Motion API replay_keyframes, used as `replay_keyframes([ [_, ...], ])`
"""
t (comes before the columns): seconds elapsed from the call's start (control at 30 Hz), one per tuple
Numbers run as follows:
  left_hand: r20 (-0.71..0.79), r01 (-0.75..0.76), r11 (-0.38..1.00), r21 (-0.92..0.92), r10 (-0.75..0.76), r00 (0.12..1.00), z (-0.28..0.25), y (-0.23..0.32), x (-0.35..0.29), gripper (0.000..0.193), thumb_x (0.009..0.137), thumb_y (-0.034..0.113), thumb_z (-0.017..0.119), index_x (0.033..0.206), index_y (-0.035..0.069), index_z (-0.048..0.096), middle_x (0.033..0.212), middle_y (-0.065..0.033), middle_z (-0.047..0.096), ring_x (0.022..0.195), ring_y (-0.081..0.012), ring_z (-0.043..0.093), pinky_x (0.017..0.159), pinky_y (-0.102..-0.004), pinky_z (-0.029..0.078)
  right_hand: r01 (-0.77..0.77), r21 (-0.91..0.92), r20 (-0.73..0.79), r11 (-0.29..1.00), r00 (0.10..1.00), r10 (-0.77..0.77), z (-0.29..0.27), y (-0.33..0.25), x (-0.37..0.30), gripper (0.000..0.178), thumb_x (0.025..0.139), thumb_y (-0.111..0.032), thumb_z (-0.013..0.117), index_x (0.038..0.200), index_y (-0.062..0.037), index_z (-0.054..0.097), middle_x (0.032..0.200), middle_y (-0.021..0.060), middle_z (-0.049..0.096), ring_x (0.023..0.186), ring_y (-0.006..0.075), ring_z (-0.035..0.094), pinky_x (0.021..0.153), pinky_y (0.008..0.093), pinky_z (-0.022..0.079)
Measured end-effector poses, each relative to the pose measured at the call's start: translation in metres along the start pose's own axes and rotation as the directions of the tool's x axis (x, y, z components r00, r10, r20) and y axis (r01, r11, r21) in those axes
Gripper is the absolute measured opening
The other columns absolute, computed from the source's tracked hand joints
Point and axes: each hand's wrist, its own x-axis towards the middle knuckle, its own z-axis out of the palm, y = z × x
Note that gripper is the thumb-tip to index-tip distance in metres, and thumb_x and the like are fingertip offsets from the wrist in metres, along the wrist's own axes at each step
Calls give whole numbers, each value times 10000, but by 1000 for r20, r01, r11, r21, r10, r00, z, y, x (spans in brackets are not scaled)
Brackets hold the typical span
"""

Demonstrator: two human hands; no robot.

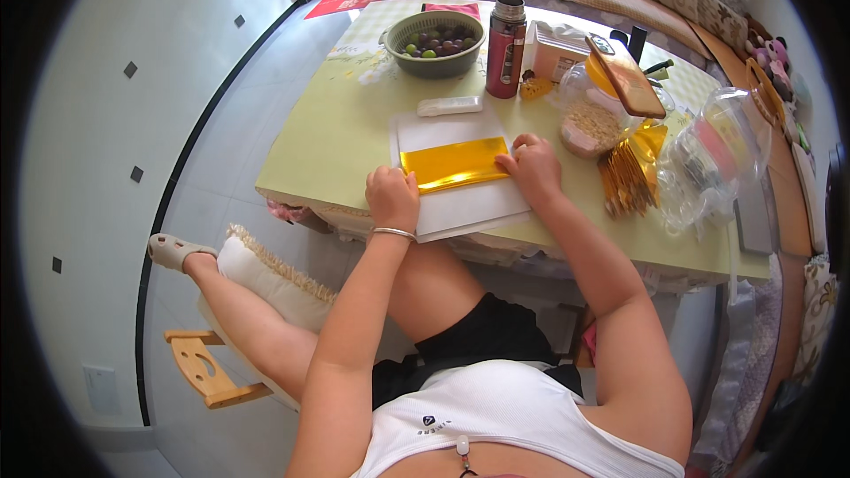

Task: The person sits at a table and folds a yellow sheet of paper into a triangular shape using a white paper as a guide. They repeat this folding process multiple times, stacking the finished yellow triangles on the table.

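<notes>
A shiny gold foil sheet (pixel 455 165), shaped as a long rectangle, lies over white paper (pixel 469 212) at the table's near edge. My left hand (pixel 392 200), with a bangle on its wrist, is closed at the foil's left end, fingers curled over the edge. At the opposite end my right hand (pixel 535 170) pinches the foil's corner between thumb and fingers. Just beyond the paper lies a small white oblong object (pixel 450 106) whose kind I cannot make out. A fan of gold foil pieces (pixel 627 179) rests right of my right hand.
On the table (pixel 305 159) stand a colander of grapes (pixel 434 44), a red thermos (pixel 506 49) and a tissue box (pixel 560 51). A phone (pixel 627 78) leans over a clear jar (pixel 591 124). Clear plastic packaging (pixel 715 159) sits at the right edge.
</notes>
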Motion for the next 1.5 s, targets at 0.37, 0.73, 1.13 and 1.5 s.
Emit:
replay_keyframes([
  [0.37,139,-452,864,-220,487,862,-18,8,13,401,897,88,576,1292,125,624,1132,-150,599,1026,-326,584,826,-438,534,-9,10,-1,1000,1000,9,1,1,-1,312,818,-371,768,685,-89,763,1047,38,691,952,259,611,804,386,509],
  [0.73,357,-633,769,-89,618,700,-45,24,-1,692,843,607,639,1418,232,554,1419,-345,429,1299,-452,445,1091,-480,381,106,8,-68,994,992,-105,-9,0,-4,284,803,-285,763,995,-80,721,1182,59,654,1094,263,595,936,404,485],
  [1.13,412,-449,876,-174,479,775,-33,13,-25,882,841,706,570,1532,192,384,1591,-313,199,1495,-437,187,1213,-510,162,546,48,370,837,768,-522,-31,-31,-52,842,810,-320,755,1479,29,381,1553,211,366,1467,339,314,1211,451,242],
  [1.5,417,-339,935,-103,350,839,-51,-25,-46,993,857,787,436,1549,85,311,1621,-221,210,1522,-355,155,1217,-526,115,444,51,316,894,842,-437,-48,-12,-45,539,923,-227,646,1385,22,519,1500,201,454,1428,334,379,1179,431,291],
])
